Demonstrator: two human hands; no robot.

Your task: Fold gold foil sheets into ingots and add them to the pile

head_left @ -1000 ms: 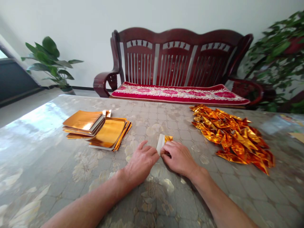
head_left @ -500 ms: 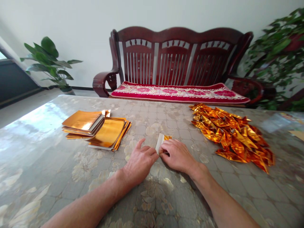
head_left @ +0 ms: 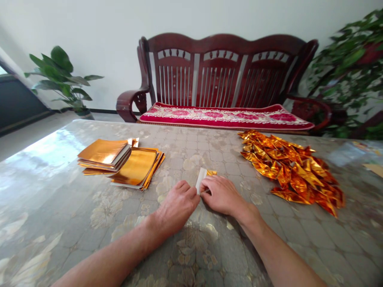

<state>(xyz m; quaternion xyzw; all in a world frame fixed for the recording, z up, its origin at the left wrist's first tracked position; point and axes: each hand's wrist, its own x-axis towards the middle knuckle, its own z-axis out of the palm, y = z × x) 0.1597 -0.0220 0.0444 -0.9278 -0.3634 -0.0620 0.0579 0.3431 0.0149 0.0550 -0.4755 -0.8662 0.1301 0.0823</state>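
Note:
A partly folded sheet of gold foil paper (head_left: 201, 178) lies on the table in front of me, its pale backing showing along the left strip and a bit of gold at the far end. My right hand (head_left: 223, 194) is closed over its right side, thumb and fingers pinching near the fold. With fingers curled in, my left hand (head_left: 178, 205) touches the near left corner of the same paper. The fingertips of both hands are partly hidden, and most of the sheet lies under my right hand.
Stacks of flat gold foil sheets (head_left: 135, 167) lie to the left. On the right is a heap of folded gold foil pieces (head_left: 296, 171), with a clear plastic bag (head_left: 348, 153) beyond it. A wooden bench (head_left: 220, 75) stands past the table's far edge.
My left hand's raised index finger has curled down with the other fingers. My right hand and the foil paper stay nearly in place.

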